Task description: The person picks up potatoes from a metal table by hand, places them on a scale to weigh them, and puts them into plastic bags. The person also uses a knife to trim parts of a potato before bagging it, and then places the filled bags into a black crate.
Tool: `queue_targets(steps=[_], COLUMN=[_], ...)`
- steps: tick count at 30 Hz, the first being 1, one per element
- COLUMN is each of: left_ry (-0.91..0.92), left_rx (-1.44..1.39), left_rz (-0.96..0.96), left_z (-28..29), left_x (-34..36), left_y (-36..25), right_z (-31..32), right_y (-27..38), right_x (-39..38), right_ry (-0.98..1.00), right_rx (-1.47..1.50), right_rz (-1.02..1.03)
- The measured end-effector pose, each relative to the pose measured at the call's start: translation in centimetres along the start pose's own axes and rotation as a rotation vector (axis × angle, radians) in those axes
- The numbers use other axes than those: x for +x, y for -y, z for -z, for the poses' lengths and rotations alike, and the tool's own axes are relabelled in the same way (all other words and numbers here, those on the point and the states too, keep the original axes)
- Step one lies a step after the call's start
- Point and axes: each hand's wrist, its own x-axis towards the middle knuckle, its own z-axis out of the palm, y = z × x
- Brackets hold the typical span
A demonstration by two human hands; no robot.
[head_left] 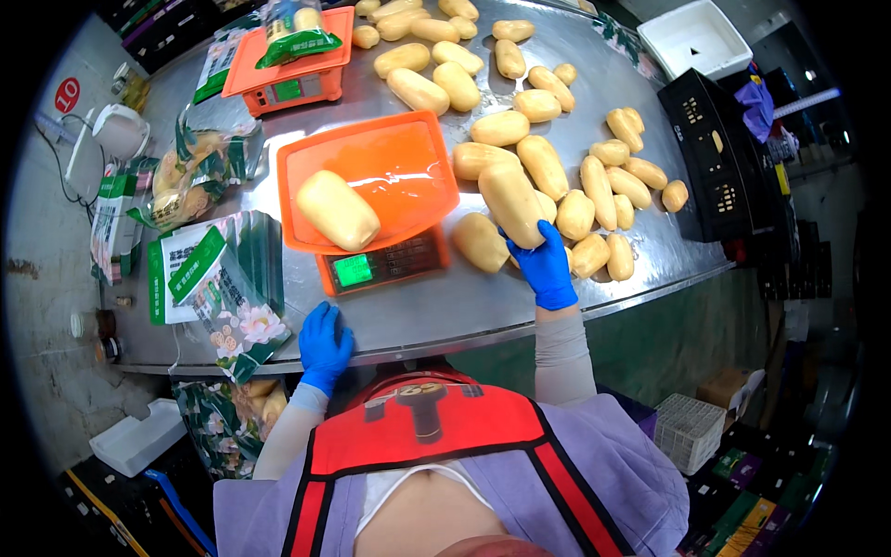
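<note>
With the centre of the larger orange tray as the middle of a clock face, a broad, shiny stainless-steel table (pixel 436 320) stretches to every hour. A black plastic crate with slotted sides (pixel 710 153) stands at 3 o'clock, at the table's far right. The orange plastic weighing scale with a wide shallow tray (pixel 408 158) sits at the centre, its lit green display facing 6 o'clock. A flat pile of green-and-white printed plastic bags (pixel 227 297) lies at 8 o'clock, and a second, smaller-looking orange scale (pixel 288 79) stands at 11, with a filled packet on top. A clear bag packed with pale pieces (pixel 190 176) is at 9.

The right hand, in a blue glove (pixel 546 269), reaches up from the lower edge to 4 o'clock, forearm nearly straight. Its fingers and thumb are clamped round the near end of a long pale-yellow oblong root (pixel 509 200), which tilts toward 11, at about 3 o'clock beside the tray. The left hand, also blue-gloved (pixel 325 348), rests back-up near the table edge between 6 and 7, fingertips toward 12, thumb apart, grasping nothing visible.

One thick pale-yellow root (pixel 339 212) lies aslant in the tray; loose pale-yellow roots (pixel 575 213) spread from 12 to 4.
</note>
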Motion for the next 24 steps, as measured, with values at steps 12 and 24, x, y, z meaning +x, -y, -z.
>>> queue_targets(steps=[12, 24], left_ry=[0.026, 0.011], left_rx=[0.059, 0.065], left_rz=[-0.012, -0.029], left_z=[-0.6, -0.8], left_x=[-0.1, -0.2], left_y=[0.5, 0.5], right_z=[2.7, 1.6], right_y=[-2.8, -1.3], right_x=[1.0, 0.2], right_ry=[-0.119, -0.282], right_rx=[-1.389, -1.238], right_rz=[0.762, 0.834])
